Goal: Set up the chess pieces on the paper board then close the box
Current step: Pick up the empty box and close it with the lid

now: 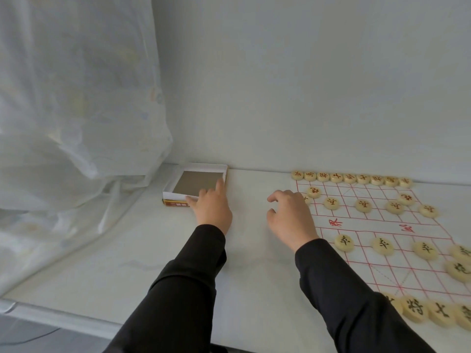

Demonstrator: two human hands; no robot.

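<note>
A shallow white box (175, 183) with a grey inside stands open near the wall, with a red and yellow printed side at its front. My left hand (212, 207) touches its near right corner, index finger stretched along the right wall and thumb on the front rim. My right hand (290, 215) hovers with loosely curled fingers, holding nothing, at the left edge of the paper board (377, 225). Round cream chess pieces stand on the board: a far row (350, 178) with red characters, pieces with black characters (382, 245) nearer me.
The white table (127, 263) runs up to a pale wall. A sheer white curtain (76, 123) hangs at the left and drapes onto the table beside the box. The table's front edge (63, 314) lies at the lower left.
</note>
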